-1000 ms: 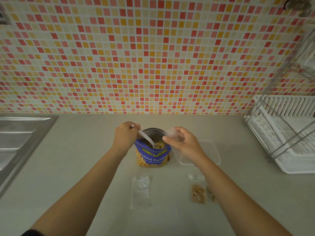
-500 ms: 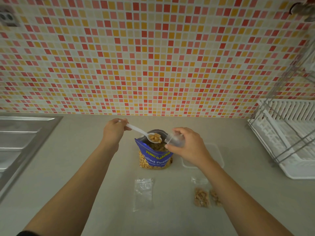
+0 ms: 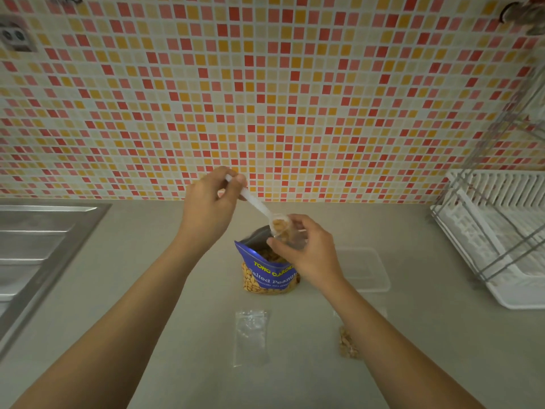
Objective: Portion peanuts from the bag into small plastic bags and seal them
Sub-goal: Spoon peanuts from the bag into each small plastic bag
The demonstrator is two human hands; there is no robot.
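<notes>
- Head view: left hand [image 3: 210, 208] grips a spoon [image 3: 267, 212] loaded with peanuts
- Right hand [image 3: 306, 255] pinches a small bag [image 3: 292, 234] open above the peanut bag [image 3: 267, 273]
- Filling step; next, the spoon must tip carefully into the small bag's mouth

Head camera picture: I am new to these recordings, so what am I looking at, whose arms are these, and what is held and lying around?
No machine here: a person wears a wide-angle camera on the head, looking down at a kitchen counter. The left hand holds a white plastic spoon loaded with peanuts. The right hand holds a small clear bag at the spoon's bowl, above the open blue peanut bag. Nearer the person lie an empty small bag and a filled small bag. A clear lid or tray, a sink and a dish rack are also there.
</notes>
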